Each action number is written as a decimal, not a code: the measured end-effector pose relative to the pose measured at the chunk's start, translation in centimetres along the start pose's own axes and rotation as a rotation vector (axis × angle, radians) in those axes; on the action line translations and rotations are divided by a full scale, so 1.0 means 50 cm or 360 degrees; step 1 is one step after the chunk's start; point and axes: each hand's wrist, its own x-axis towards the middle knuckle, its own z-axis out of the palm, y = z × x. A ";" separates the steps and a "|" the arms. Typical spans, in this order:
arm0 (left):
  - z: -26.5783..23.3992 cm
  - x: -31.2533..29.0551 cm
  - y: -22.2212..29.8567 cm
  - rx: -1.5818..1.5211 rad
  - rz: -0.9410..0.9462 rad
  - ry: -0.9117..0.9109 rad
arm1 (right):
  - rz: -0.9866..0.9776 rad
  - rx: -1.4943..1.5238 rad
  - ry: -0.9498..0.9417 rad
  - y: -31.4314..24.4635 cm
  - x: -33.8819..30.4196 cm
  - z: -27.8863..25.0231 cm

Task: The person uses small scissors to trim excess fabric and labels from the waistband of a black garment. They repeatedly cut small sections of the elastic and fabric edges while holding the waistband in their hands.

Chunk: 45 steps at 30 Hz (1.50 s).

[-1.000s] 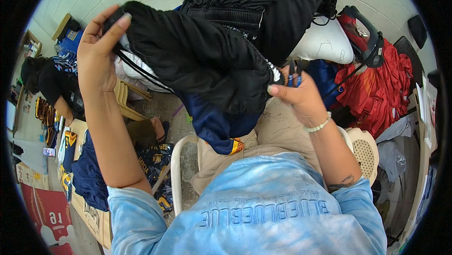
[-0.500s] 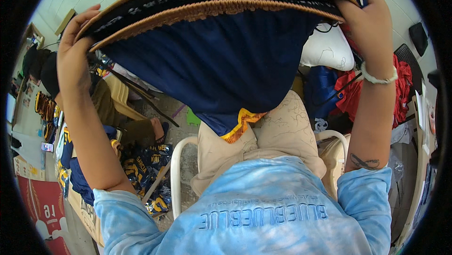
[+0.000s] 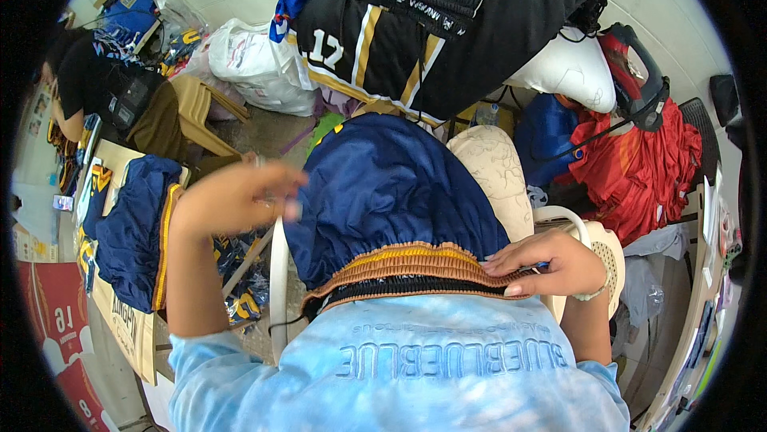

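Navy blue shorts (image 3: 391, 184) lie across my lap, their gathered tan waistband (image 3: 415, 264) towards my belly and its black inner side partly showing. My right hand (image 3: 551, 264) is closed on the right end of that waistband, thumb on the near edge and fingers on top. A small dark blue piece shows among its fingers, too hidden to name. Beside the shorts' left edge, my left hand (image 3: 244, 196) is raised and smeared by motion, so its grip is unclear. Ahead, black shorts (image 3: 383, 41) with white and gold stripes are draped over a surface.
More navy shorts (image 3: 136, 232) lie on a pale surface at left. A clothes iron (image 3: 635, 73) stands at far right, near a white pad (image 3: 567, 73) and a red fabric heap (image 3: 631, 168). White plastic bags (image 3: 260, 69) sit far left, near another person (image 3: 120, 89) in black.
The navy shorts have come down from in front of me onto my lap, waistband turned towards me. My left hand has left the waistband; my right stays on it. The black shorts are now uncovered.
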 end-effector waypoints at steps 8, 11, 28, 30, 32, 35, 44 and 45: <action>0.033 0.411 -0.290 0.0347 -0.1044 0.0302 | 0.0032 -0.0151 0.0010 -0.015 0.019 -0.008; 0.091 0.449 -0.376 -0.0216 -0.0799 0.0199 | 0.0055 -0.0124 0.0052 -0.009 0.020 -0.005; 0.108 0.145 -0.043 -0.0602 0.0010 -0.0118 | 0.0034 -0.0131 0.0116 -0.019 0.028 0.008; 0.109 0.160 -0.022 -0.0276 0.0050 0.0347 | 0.0025 -0.0167 0.0107 -0.019 0.033 0.009; 0.109 0.188 0.001 0.0064 0.0066 0.0747 | 0.0029 -0.0203 0.0098 -0.021 0.037 0.009; 0.145 0.234 0.037 0.0230 0.0436 0.0788 | 0.0039 -0.0236 0.0090 -0.023 0.036 0.008; 0.223 0.204 0.010 0.0443 0.0365 0.0258 | 0.0061 -0.0157 0.0099 -0.017 0.028 0.013; 0.218 0.204 0.004 0.0348 0.0284 0.0313 | 0.0075 -0.0143 0.0102 -0.018 0.029 0.012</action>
